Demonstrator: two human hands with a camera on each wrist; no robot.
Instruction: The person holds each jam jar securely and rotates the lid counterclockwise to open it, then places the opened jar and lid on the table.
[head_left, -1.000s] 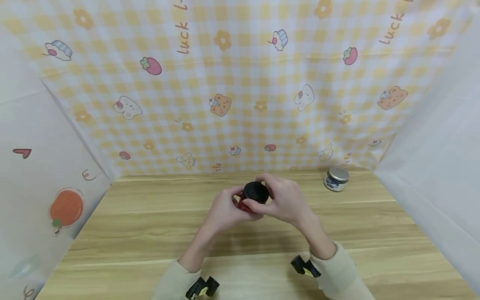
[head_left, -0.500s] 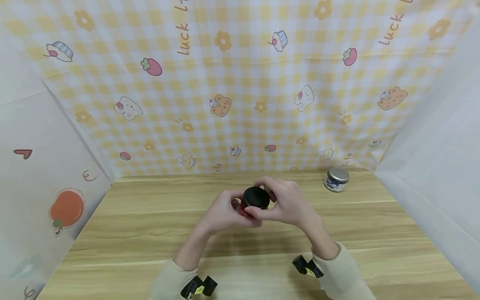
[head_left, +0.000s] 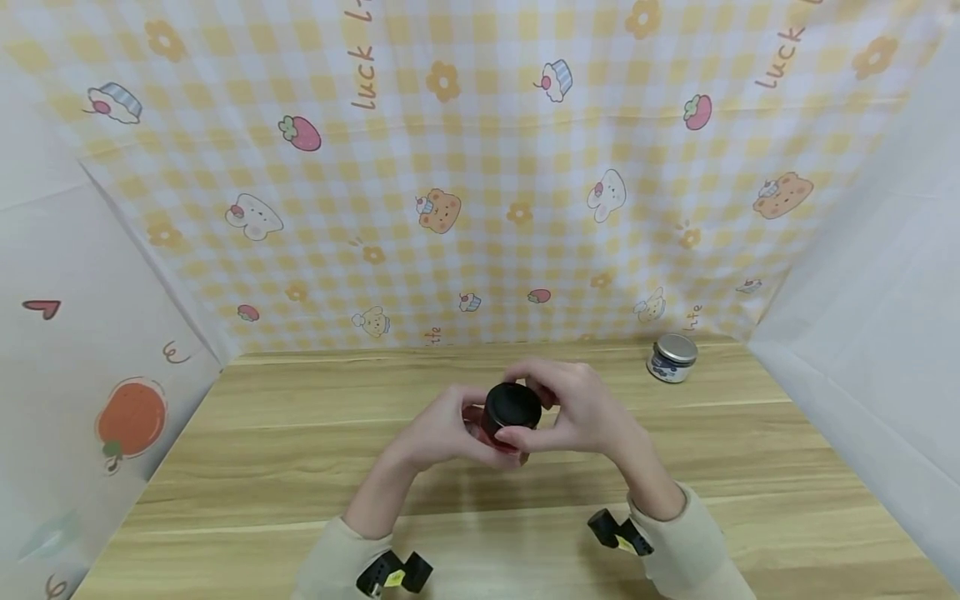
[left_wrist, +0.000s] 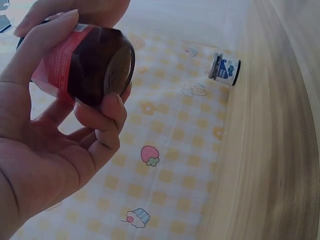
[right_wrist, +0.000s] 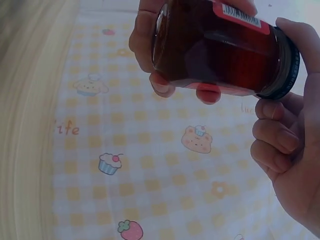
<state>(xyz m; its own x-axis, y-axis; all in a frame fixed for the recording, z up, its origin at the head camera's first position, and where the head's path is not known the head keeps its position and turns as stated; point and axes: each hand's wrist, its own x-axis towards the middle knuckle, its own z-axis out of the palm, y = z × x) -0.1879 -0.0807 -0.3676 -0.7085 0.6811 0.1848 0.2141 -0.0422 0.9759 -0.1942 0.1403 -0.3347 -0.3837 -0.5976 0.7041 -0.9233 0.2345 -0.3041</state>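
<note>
Red jar point(left_wrist: 95, 65) is hanging over the table point(head_left: 300, 417), my left hand point(head_left: 442, 427) gripping it, my right hand point(head_left: 581, 408) pinching its lid point(head_left: 513, 404); if the left grip is loosening, it may be falling.

Both sleeves point(head_left: 690, 546) are pale beige, and each carries a stubby black camera point(head_left: 382, 568) with a yellow patch point(head_left: 395, 578).

The table point(head_left: 300, 475) was brightly and evenly lit in the head view, with a pale sheen cast at the bottom centre and soft shadows thrown below the left hand point(head_left: 442, 429) and right hand point(head_left: 577, 408). Both wrist views were dimmed and veiled by haze; the jar point(right_wrist: 215, 50) was darkened against paler cloth point(right_wrist: 150, 185). The table's edge was bowed in the left wrist view.
</note>
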